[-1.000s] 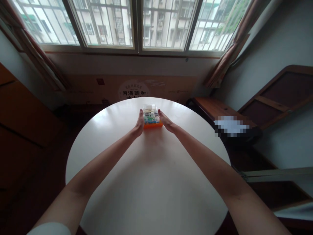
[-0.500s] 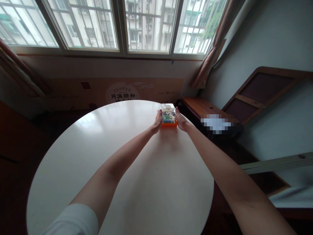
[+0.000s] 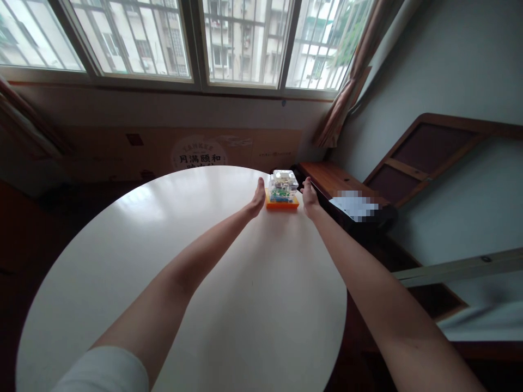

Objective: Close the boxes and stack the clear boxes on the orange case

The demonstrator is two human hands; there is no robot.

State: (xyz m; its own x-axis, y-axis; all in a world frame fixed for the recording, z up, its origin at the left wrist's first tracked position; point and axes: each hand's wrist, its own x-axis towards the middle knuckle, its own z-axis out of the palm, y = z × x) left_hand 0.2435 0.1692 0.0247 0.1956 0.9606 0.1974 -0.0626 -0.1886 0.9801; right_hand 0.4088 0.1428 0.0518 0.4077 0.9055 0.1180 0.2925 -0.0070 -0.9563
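A clear plastic box with an orange base (image 3: 283,191) stands upright near the far right edge of the white round table (image 3: 245,305). Green, blue and pale parts show through its see-through walls, too small to name. Just left of the box is my left hand (image 3: 257,198), fingers stretched out and holding nothing. On the other side, my right hand (image 3: 309,199) is held apart from the box, palm toward it and fingers extended. Both arms reach forward over the tabletop.
Beyond the table on the right are a wooden bench (image 3: 327,173) and a blurred white item (image 3: 353,206) on it. A large printed cardboard panel (image 3: 237,152) leans below the barred window (image 3: 245,43). A curtain (image 3: 333,122) hangs at the right.
Both hands have come off the sides of the box and moved outward, leaving it on the table. The view has shifted slightly.
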